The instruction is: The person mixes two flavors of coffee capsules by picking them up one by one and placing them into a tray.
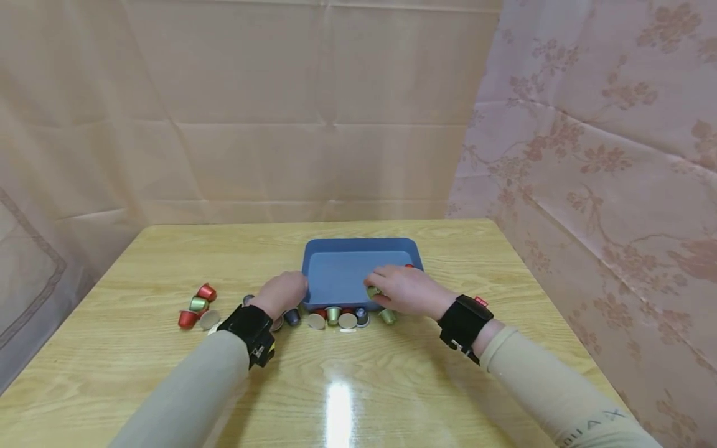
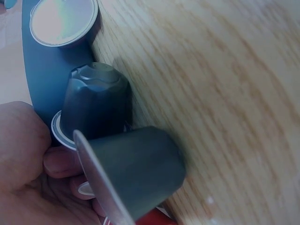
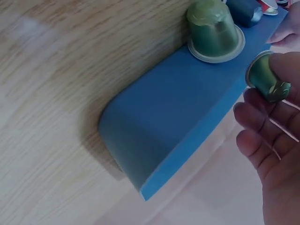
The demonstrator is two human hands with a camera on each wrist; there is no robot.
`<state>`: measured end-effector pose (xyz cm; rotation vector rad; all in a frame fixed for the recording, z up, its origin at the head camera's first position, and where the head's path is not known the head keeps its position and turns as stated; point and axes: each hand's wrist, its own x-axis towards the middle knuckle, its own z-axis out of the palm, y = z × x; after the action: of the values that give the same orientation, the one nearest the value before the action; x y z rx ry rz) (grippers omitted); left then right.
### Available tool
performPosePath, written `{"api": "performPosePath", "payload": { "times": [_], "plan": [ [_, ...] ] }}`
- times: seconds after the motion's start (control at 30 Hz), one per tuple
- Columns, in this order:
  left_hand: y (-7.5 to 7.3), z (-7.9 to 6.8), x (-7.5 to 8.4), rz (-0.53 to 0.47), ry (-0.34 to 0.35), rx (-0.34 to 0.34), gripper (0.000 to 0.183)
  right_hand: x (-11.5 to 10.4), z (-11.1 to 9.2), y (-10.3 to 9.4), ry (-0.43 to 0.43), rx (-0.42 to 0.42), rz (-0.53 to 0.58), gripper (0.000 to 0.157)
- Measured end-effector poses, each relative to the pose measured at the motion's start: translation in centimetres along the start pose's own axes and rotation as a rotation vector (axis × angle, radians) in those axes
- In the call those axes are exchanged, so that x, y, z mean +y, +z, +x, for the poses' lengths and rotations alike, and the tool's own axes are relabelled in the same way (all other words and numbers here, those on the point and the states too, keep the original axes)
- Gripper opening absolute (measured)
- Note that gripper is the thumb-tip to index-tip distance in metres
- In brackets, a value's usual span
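A green coffee capsule [image 3: 266, 77] is pinched between the thumb and fingers of my right hand [image 1: 407, 289], over the front right part of a blue tray [image 1: 358, 274]. Below, another green capsule [image 3: 213, 33] rests against the tray's outer front wall. My left hand [image 1: 280, 294] is at the tray's front left corner with curled fingers [image 2: 63, 161]; I cannot tell whether they hold anything. Close by that hand, a dark upturned capsule [image 2: 96, 101] and a grey-green capsule lying on its side [image 2: 136, 171] partly hide the fingers.
Along the tray's front stands a row of capsules, among them a green one [image 1: 333, 316] and a dark one [image 1: 361, 316]. Red capsules [image 1: 188, 319] and a green one [image 1: 198, 304] lie at the left. Something red [image 1: 409, 266] shows at the tray's right side. A curtain [image 1: 291, 124] hangs behind the table.
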<state>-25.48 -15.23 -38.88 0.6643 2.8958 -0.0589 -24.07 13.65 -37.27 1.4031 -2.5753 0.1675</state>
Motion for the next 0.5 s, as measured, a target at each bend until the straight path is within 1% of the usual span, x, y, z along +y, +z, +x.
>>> {"api": "performPosePath", "payload": {
  "times": [0.17, 0.37, 0.5],
  "plan": [
    [0.13, 0.09, -0.06, 0.012, 0.005, 0.004, 0.021, 0.3, 0.01, 0.55, 0.039, -0.004, -0.008, 0.02],
    [0.36, 0.29, -0.14, 0.035, -0.001, 0.004, 0.022, 0.64, -0.03, 0.9, -0.017, 0.04, -0.044, 0.018],
    [0.38, 0.28, -0.03, 0.028, -0.01, -0.001, 0.023, 0.66, -0.01, 1.01, -0.037, 0.049, -0.06, 0.017]
  ]
}}
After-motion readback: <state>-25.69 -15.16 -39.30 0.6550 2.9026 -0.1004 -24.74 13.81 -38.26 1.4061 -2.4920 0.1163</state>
